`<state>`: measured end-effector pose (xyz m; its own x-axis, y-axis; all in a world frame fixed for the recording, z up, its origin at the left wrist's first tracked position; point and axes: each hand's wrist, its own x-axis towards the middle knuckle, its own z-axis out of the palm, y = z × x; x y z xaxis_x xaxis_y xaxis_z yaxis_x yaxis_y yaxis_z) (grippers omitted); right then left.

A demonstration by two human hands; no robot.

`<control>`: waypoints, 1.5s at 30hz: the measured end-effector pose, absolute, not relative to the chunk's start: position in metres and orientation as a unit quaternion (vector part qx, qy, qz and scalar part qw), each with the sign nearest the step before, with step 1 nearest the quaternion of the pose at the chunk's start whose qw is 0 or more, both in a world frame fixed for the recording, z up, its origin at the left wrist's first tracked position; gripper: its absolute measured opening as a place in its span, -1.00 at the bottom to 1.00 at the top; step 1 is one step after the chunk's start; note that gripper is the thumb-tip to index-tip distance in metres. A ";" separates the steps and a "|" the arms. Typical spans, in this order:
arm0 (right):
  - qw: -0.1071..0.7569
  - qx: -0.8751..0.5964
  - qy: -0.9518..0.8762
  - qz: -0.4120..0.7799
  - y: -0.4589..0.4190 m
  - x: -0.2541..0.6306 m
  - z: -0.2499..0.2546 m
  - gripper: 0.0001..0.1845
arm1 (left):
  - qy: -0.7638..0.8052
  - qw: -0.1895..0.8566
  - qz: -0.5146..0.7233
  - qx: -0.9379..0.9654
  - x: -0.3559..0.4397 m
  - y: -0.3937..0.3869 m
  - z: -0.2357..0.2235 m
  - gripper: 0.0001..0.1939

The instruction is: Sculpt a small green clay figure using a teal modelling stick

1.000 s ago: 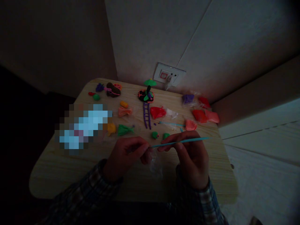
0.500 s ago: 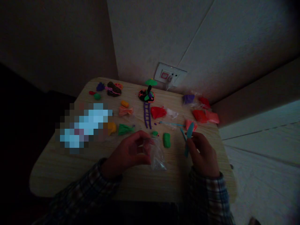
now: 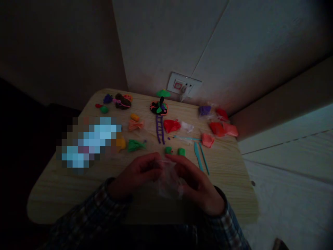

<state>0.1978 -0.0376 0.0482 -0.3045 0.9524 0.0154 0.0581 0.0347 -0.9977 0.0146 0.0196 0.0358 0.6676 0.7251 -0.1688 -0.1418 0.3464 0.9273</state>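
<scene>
A dim room shows a pale wooden table [image 3: 54, 194] against a wall with a power socket [image 3: 184, 84]. Near the table's front edge, a crumpled clear plastic bag [image 3: 168, 180] is between two hands; the left hand [image 3: 140, 174] and right hand [image 3: 199, 184] both grip it, fingers curled. Just beyond are two green clay lumps [image 3: 168, 150], with a blue plastic knife [image 3: 198, 156] and thin blue stick [image 3: 204, 158] to their right. Farther back, a purple ladder [image 3: 160, 130] leads to a small black-and-green clay model [image 3: 159, 107]
</scene>
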 end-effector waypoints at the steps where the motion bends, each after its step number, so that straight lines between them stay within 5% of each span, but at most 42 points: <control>1: 0.418 -0.414 -0.574 0.569 -0.038 0.194 0.047 -0.49 | 0.296 0.763 0.279 0.503 0.015 0.019 0.037 -0.73; 9: 0.422 -0.438 -0.448 0.655 -0.045 0.185 0.039 -0.62 | 0.215 0.770 0.189 0.571 0.013 0.013 0.038 -0.55; 15: 0.450 -0.465 -0.506 0.571 -0.047 0.195 0.039 -0.68 | 0.176 0.748 0.152 0.621 0.011 0.013 0.037 -0.50; 23: 0.501 -0.557 -0.554 0.362 -0.042 0.178 0.025 -0.91 | 0.317 0.575 0.333 0.676 0.024 0.014 0.031 -0.82; 34: 0.465 -0.615 -0.625 0.126 -0.041 0.154 0.031 -0.81 | 0.365 0.563 0.356 0.650 0.022 0.011 0.038 -0.91; 38: 0.454 -0.624 -0.627 0.104 -0.040 0.146 0.036 -0.79 | 0.384 0.545 0.362 0.651 0.022 0.011 0.039 -0.89; 42: 0.425 -0.589 -0.670 0.153 -0.044 0.146 0.039 -0.99 | 0.429 0.488 0.369 0.664 0.018 0.015 0.036 -0.88; 45: 0.400 -0.554 -0.707 0.182 -0.052 0.145 0.038 -0.85 | 0.468 0.455 0.363 0.665 0.016 0.016 0.032 -0.82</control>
<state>0.1447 -0.0518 0.0381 -0.0662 0.9290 0.3642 0.6386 0.3199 -0.6999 0.0158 0.0161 0.0316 0.2994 0.9524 0.0575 0.2917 -0.1487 0.9449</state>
